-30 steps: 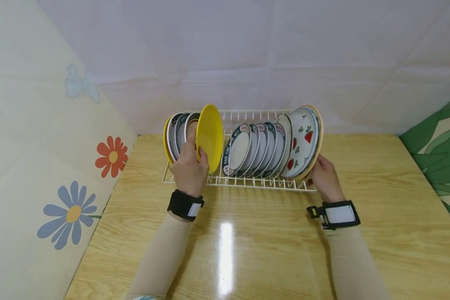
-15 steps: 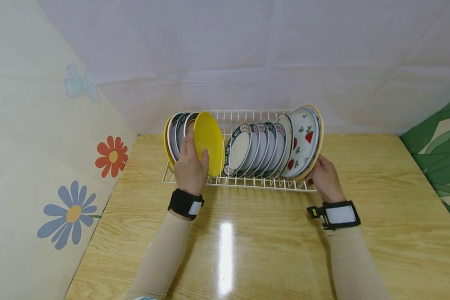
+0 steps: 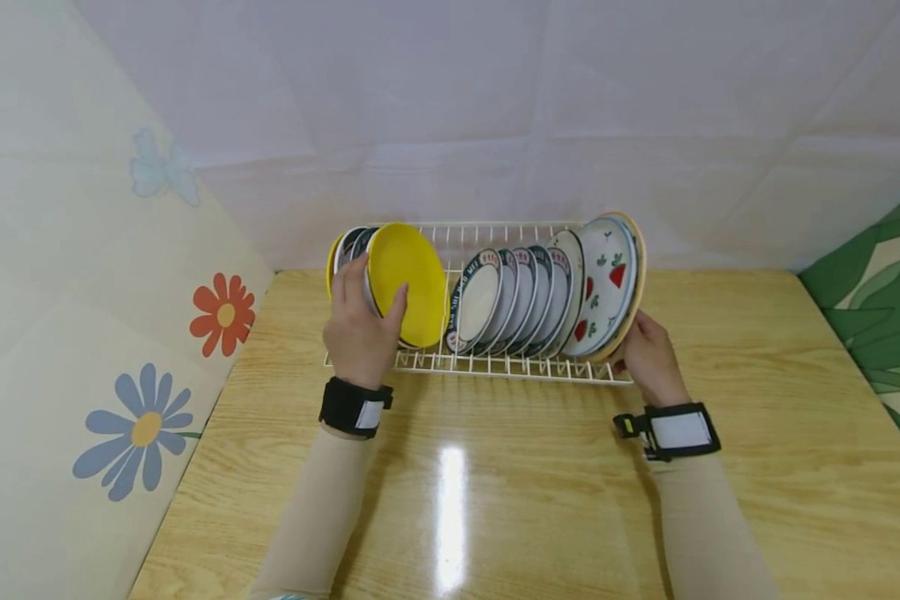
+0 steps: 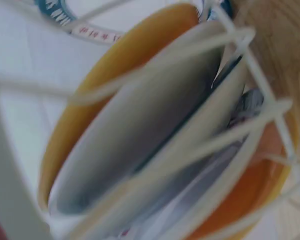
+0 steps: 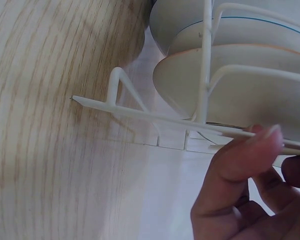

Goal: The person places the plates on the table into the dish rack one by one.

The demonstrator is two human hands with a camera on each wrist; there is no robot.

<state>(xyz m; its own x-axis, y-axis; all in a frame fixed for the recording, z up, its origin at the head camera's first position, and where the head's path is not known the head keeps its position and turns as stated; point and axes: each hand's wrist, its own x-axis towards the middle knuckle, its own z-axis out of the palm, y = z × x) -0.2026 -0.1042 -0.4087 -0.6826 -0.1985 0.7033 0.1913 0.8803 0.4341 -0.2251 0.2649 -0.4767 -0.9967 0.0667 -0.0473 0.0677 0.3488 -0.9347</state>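
A white wire dish rack (image 3: 525,375) holds a row of upright plates. At its left end a yellow plate (image 3: 420,292) leans left over white and dark-rimmed plates. My left hand (image 3: 362,337) is at these plates, fingers extended along their left side and thumb spread in front of the yellow face. The left wrist view shows white plates (image 4: 140,115) between orange-looking ones, behind blurred wires. At the rack's right end, my right hand (image 3: 651,354) holds the frame; in the right wrist view its thumb (image 5: 255,152) presses the rail, other fingers curled below.
Several small dark-rimmed plates (image 3: 480,304) stand mid-rack. Right of them are a strawberry-patterned plate (image 3: 603,287) and an orange-rimmed plate (image 3: 640,275). The rack sits on a wood-grain table (image 3: 540,483) against a pale cloth backdrop (image 3: 450,108).
The yellow plate came down into the rack and tipped left against its neighbours. My left hand let go of it and shifted left. My right hand stayed on the rack.
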